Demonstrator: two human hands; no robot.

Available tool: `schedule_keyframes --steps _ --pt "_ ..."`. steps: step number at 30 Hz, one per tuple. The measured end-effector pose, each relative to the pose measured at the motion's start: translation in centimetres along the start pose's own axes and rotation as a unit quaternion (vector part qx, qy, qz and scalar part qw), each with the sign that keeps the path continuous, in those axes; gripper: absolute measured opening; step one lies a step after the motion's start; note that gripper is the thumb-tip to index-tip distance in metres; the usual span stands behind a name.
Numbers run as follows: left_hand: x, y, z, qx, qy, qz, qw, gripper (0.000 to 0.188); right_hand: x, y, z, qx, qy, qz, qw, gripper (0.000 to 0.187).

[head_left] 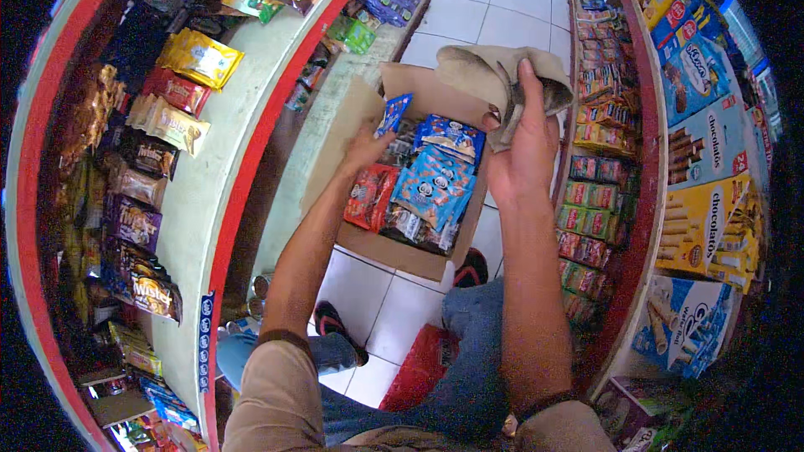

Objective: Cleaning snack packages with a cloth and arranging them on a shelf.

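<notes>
In my right hand (528, 138) is a crumpled beige-grey cloth (477, 67), gripped with the thumb on top, above the far right of an open cardboard box (394, 253). My left hand (365, 151) is closed at the box's left side, its fingers on a small blue snack packet (394, 114) that stands up from them. Inside the box lie blue snack packets (434, 186), a red packet (368, 197) and several dark, clear-wrapped ones. The fingertips of my left hand are partly hidden.
Low shelves with red edges flank me. The left shelf (201, 201) bears rows of wafer packets (151, 293); the right has small packets (590, 192) and larger biscuit packs (703, 226). White floor tiles (452, 0) run between. My sandalled feet are near the box.
</notes>
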State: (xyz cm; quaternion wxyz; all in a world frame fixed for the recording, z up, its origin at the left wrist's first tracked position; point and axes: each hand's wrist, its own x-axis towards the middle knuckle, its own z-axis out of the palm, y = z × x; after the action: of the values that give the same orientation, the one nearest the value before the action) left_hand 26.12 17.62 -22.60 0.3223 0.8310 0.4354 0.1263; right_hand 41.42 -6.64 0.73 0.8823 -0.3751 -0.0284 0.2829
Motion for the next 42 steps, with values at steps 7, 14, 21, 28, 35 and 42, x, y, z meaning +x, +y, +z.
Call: schedule_keyframes --steps 7,14,21,28,35,42 --pt "-15.6 8.7 -13.6 -0.587 -0.152 -0.117 0.787 0.07 0.1 3.2 -0.4 -0.114 -0.048 0.01 0.992 0.033" --pt "-27.7 6.6 -20.7 -0.733 -0.181 -0.05 0.653 0.084 -5.1 8.3 3.4 -0.414 -0.256 -0.116 0.866 0.07" --pt "-31.3 4.5 -22.4 -0.761 -0.124 -0.046 0.635 0.091 -12.9 12.7 6.8 -0.26 -0.417 0.305 0.816 0.06" --pt "-31.9 2.6 -22.5 -0.692 -0.058 -0.111 0.711 0.058 -14.9 16.9 7.1 -0.345 -0.466 0.247 0.776 0.066" --pt "-32.7 1.1 -21.8 -0.553 0.009 -0.113 0.825 0.047 -15.7 17.1 8.5 -0.306 -0.476 0.24 0.789 0.056" --pt "-32.4 1.4 -22.2 -0.484 -0.012 -0.096 0.87 0.043 -15.2 16.8 8.6 -0.26 -0.46 0.284 0.8 0.043"
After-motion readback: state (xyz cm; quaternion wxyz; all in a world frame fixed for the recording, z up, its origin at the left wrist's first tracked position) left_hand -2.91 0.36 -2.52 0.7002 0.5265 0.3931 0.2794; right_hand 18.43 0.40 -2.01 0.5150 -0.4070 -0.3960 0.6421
